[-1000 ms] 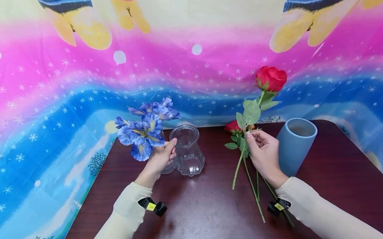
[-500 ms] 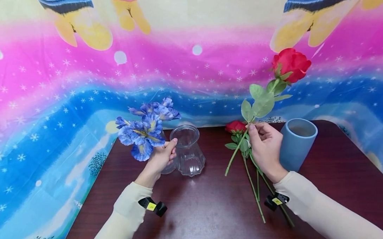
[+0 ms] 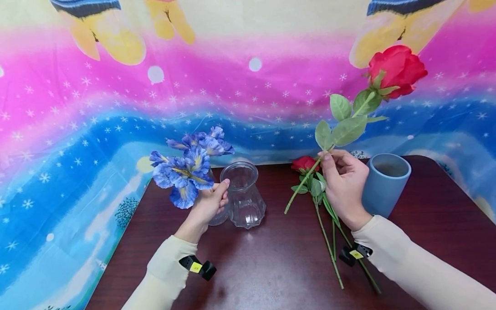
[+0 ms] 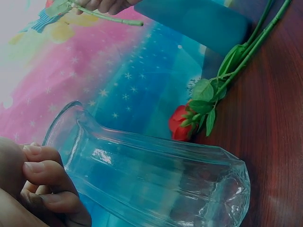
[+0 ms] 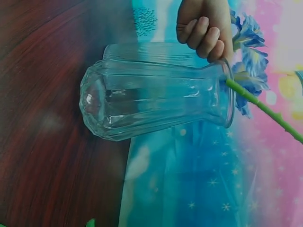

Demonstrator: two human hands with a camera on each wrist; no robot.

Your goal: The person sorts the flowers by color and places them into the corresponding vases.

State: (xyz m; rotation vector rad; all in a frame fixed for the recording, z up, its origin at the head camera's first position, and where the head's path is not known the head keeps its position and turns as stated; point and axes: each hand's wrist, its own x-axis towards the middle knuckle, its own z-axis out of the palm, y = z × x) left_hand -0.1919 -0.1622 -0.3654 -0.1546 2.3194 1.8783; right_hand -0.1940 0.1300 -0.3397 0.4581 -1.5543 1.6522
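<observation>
My right hand (image 3: 345,181) pinches a red rose (image 3: 397,72) by its green stem, just below the leaves. The rose slants up to the right, with the stem's cut end (image 5: 236,85) pointing down-left. My left hand (image 3: 210,204) has its fingers (image 4: 52,177) curled near the rim of a clear glass vase (image 3: 245,205). Blue irises (image 3: 181,175) show right beside and behind this hand; I cannot tell whether it grips their stems. A second, ribbed glass vase (image 5: 156,52) stands behind, partly hidden by the left hand and the front vase.
More red roses (image 3: 305,163) with long stems lie on the dark red table (image 3: 260,273), right of the vases. A tall blue-grey vase (image 3: 382,191) stands beside the right hand. Behind everything hangs a printed cloth (image 3: 246,95).
My right hand has lifted the rose up, away from those on the table. Its bloom has swung up and right as the stem tilted. The left hand has stayed in place.
</observation>
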